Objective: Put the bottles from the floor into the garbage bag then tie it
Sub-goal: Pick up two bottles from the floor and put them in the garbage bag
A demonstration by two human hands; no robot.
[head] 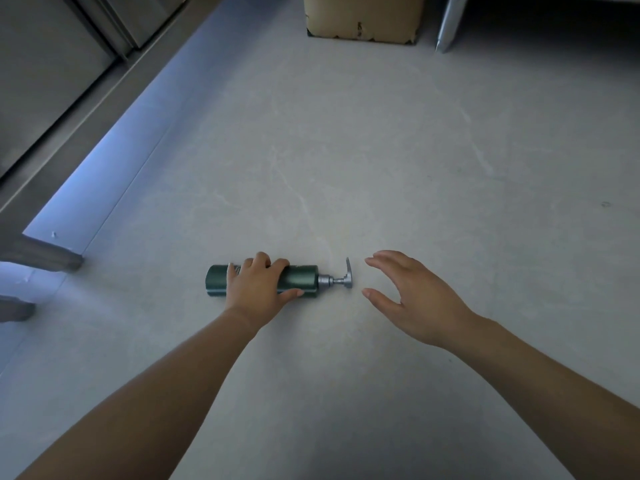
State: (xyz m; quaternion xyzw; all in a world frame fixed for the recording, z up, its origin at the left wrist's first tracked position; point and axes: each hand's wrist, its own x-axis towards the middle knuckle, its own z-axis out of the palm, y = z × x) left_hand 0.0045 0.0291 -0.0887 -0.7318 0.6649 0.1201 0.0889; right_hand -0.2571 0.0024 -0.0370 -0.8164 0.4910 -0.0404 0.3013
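A dark green pump bottle point(300, 279) lies on its side on the pale floor, its silver pump head point(341, 279) pointing right. My left hand point(258, 284) is wrapped over the bottle's middle, fingers curled across the top and thumb along the near side. My right hand point(412, 296) hovers just right of the pump head, fingers spread and curved, holding nothing. No garbage bag is in view.
A tan cardboard box point(363, 20) stands at the far edge of the floor. A grey metal leg point(446, 26) is right of it. Grey cabinet fronts point(52, 81) run along the left, with a dark furniture foot point(52, 258) near the bottle.
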